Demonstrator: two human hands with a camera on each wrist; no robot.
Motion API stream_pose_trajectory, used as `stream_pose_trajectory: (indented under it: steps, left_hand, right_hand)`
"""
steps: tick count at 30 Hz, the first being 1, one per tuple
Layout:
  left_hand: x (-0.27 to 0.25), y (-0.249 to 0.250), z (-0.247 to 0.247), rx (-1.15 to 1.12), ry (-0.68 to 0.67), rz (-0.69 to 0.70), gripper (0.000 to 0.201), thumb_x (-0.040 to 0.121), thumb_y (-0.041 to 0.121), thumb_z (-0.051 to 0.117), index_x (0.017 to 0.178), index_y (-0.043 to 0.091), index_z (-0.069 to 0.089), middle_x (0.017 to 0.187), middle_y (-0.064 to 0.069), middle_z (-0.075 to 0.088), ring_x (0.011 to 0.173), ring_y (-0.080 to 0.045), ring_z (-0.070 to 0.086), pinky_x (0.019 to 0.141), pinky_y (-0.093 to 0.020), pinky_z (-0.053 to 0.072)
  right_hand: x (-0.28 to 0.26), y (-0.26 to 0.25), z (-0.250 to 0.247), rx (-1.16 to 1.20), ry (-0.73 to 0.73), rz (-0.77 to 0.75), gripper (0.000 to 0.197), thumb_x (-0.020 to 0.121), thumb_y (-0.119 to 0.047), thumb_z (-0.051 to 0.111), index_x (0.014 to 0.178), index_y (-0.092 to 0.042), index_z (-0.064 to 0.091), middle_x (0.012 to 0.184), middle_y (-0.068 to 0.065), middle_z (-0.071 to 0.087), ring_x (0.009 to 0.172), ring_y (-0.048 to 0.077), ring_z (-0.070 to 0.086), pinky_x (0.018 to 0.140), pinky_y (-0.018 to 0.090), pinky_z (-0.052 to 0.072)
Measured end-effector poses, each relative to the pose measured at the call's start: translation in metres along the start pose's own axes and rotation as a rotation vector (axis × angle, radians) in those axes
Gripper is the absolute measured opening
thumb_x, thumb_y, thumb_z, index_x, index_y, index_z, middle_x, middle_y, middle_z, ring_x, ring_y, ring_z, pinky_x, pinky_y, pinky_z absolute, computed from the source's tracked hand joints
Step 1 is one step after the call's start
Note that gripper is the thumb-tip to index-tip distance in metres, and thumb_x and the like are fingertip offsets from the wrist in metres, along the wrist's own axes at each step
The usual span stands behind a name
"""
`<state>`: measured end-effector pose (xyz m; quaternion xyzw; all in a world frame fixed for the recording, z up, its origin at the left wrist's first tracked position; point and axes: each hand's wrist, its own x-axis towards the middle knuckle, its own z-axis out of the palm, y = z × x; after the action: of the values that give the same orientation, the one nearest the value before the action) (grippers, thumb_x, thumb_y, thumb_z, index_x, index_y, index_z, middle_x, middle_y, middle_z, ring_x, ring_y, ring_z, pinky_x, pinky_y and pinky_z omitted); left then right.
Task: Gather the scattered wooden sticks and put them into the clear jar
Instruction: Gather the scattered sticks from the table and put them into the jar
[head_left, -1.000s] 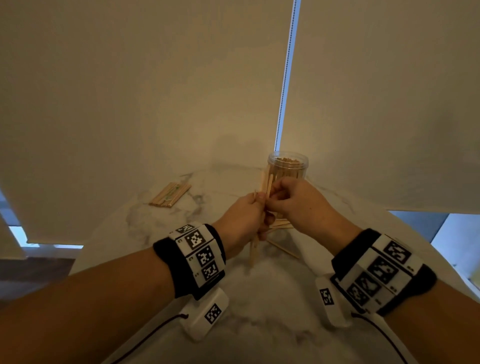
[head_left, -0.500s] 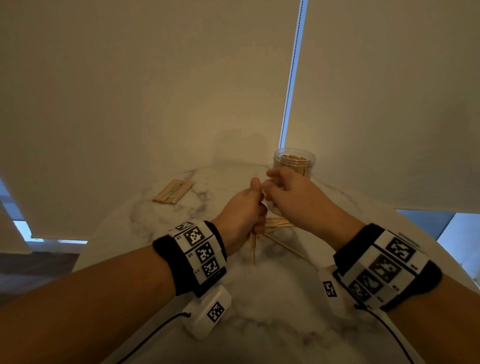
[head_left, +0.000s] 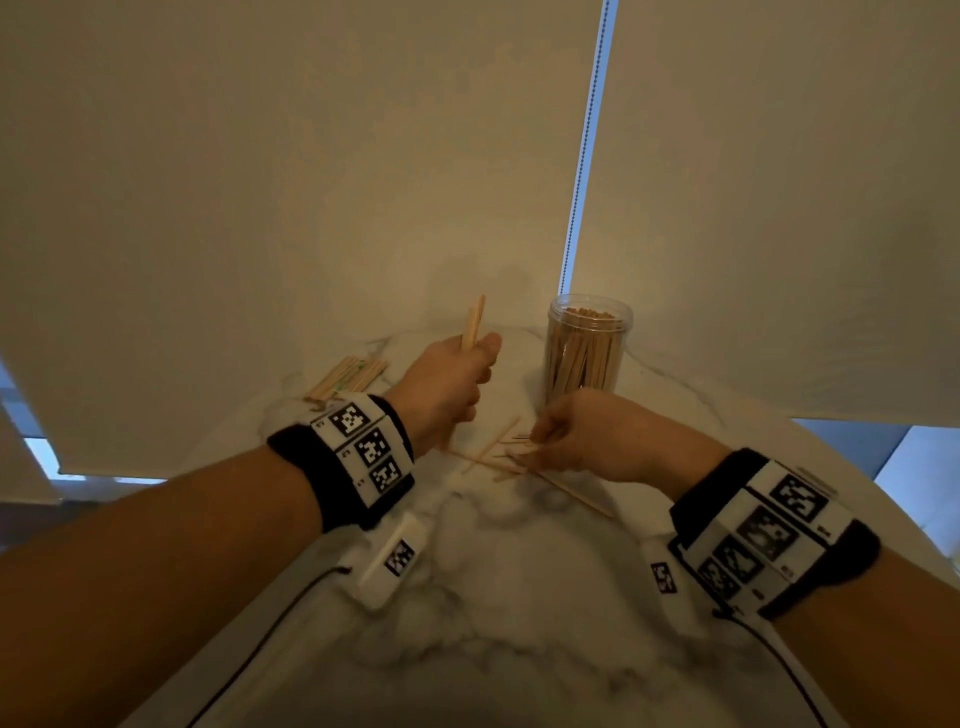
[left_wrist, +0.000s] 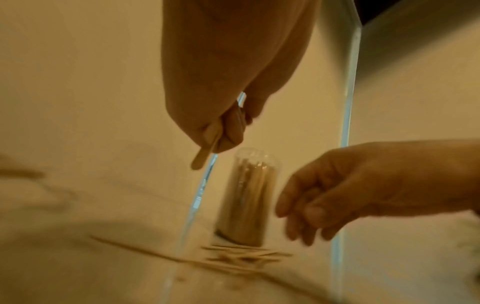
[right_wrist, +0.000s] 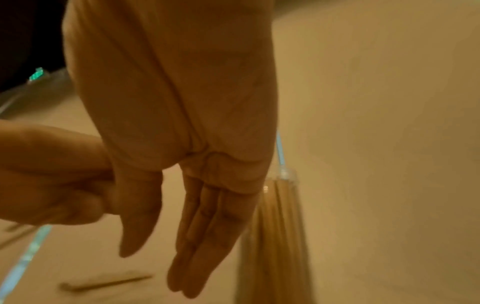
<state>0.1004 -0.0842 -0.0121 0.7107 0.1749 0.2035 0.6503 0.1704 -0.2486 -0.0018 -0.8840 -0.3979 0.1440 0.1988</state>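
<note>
Left hand (head_left: 447, 384) grips upright sticks (head_left: 474, 322); right hand (head_left: 587, 436), fingers straight, over flat-lying sticks (head_left: 498, 452).

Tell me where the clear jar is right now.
In the head view the clear jar stands upright at the far right of the marble table, just beyond the right hand and the loose sticks.

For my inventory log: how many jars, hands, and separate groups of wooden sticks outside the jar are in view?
Clear jar: 1
Hands: 2, left hand and right hand
Stick groups: 3, held bunch, loose pile, far stack
Total: 6
</note>
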Motion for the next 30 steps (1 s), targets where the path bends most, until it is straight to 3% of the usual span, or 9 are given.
stream_pose_trajectory:
  steps: [3, 6, 8, 10, 13, 17, 20, 26, 30]
  left_hand:
    - [0.016, -0.01, -0.029, 0.545, -0.045, 0.053, 0.026, 0.092, 0.036, 0.07, 0.092, 0.01, 0.066, 0.074, 0.006, 0.057, 0.06, -0.009, 0.049, 0.053, -0.021, 0.038]
    - [0.03, -0.021, -0.042, 0.919, -0.156, -0.024, 0.035, 0.081, 0.044, 0.08, 0.104, 0.018, 0.073, 0.097, 0.005, 0.068, 0.086, -0.012, 0.061, 0.068, -0.024, 0.044]
    - [0.035, -0.028, -0.038, 1.013, -0.221, -0.103, 0.056, 0.072, 0.054, 0.083, 0.114, 0.02, 0.069, 0.108, 0.003, 0.068, 0.098, -0.016, 0.062, 0.085, -0.029, 0.049]
    - [0.038, -0.035, -0.03, 1.099, -0.292, -0.123, 0.072, 0.066, 0.061, 0.084, 0.123, 0.02, 0.064, 0.116, 0.001, 0.066, 0.107, -0.02, 0.062, 0.097, -0.034, 0.05]
    - [0.042, -0.043, -0.017, 1.212, -0.349, -0.098, 0.073, 0.064, 0.059, 0.087, 0.121, 0.019, 0.063, 0.116, -0.001, 0.065, 0.105, -0.022, 0.062, 0.094, -0.033, 0.051]
    - [0.043, -0.04, -0.014, 1.245, -0.374, -0.066, 0.038, 0.078, 0.039, 0.084, 0.107, 0.016, 0.074, 0.108, -0.002, 0.072, 0.101, -0.022, 0.065, 0.088, -0.031, 0.053]
    - [0.041, -0.036, -0.014, 1.284, -0.409, -0.084, 0.024, 0.086, 0.03, 0.077, 0.104, 0.013, 0.078, 0.107, -0.004, 0.074, 0.102, -0.023, 0.067, 0.091, -0.035, 0.055]
    - [0.029, -0.034, -0.006, 1.474, -0.467, -0.116, 0.038, 0.091, 0.038, 0.068, 0.11, 0.005, 0.072, 0.101, -0.009, 0.07, 0.086, -0.026, 0.062, 0.072, -0.033, 0.05]
    - [0.028, -0.038, -0.01, 1.459, -0.428, -0.102, 0.034, 0.09, 0.035, 0.069, 0.108, 0.006, 0.07, 0.104, -0.011, 0.072, 0.094, -0.029, 0.068, 0.079, -0.036, 0.056]
  right_hand:
    - [0.016, 0.027, -0.014, -0.36, 0.011, 0.092, 0.021, 0.089, -0.021, 0.068, 0.107, -0.012, 0.07, 0.105, 0.006, 0.069, 0.097, 0.024, 0.064, 0.081, 0.034, 0.05]
    - [0.028, 0.045, -0.016, -0.51, -0.075, 0.128, 0.028, 0.094, -0.024, 0.061, 0.121, -0.017, 0.067, 0.12, 0.005, 0.066, 0.107, 0.024, 0.061, 0.092, 0.034, 0.051]
    - [0.032, 0.048, -0.011, -0.484, -0.113, 0.086, 0.04, 0.096, -0.043, 0.057, 0.129, -0.021, 0.062, 0.13, 0.002, 0.062, 0.115, 0.023, 0.058, 0.099, 0.035, 0.047]
    - [0.036, 0.05, -0.002, -0.433, -0.174, 0.068, 0.078, 0.082, -0.073, 0.057, 0.141, -0.022, 0.05, 0.14, 0.0, 0.054, 0.124, 0.024, 0.053, 0.106, 0.036, 0.043]
    - [0.041, 0.048, 0.009, -0.589, -0.281, 0.07, 0.108, 0.065, -0.087, 0.059, 0.146, -0.017, 0.041, 0.139, 0.01, 0.044, 0.121, 0.028, 0.049, 0.103, 0.039, 0.045]
    - [0.039, 0.04, 0.01, -0.607, -0.262, 0.026, 0.072, 0.081, -0.068, 0.063, 0.128, -0.014, 0.059, 0.121, 0.01, 0.052, 0.103, 0.025, 0.053, 0.089, 0.035, 0.049]
    - [0.038, 0.039, 0.012, -0.55, -0.188, -0.025, 0.039, 0.088, -0.044, 0.068, 0.112, -0.014, 0.064, 0.109, 0.006, 0.061, 0.092, 0.021, 0.055, 0.066, 0.024, 0.043]
    - [0.036, 0.037, 0.018, -0.542, -0.14, -0.055, 0.024, 0.093, -0.026, 0.063, 0.114, -0.015, 0.066, 0.109, 0.008, 0.066, 0.095, 0.025, 0.06, 0.074, 0.029, 0.046]
    - [0.032, 0.037, 0.02, -0.547, -0.133, -0.086, 0.016, 0.095, -0.028, 0.059, 0.106, -0.017, 0.065, 0.101, 0.003, 0.05, 0.091, 0.022, 0.048, 0.074, 0.028, 0.036]
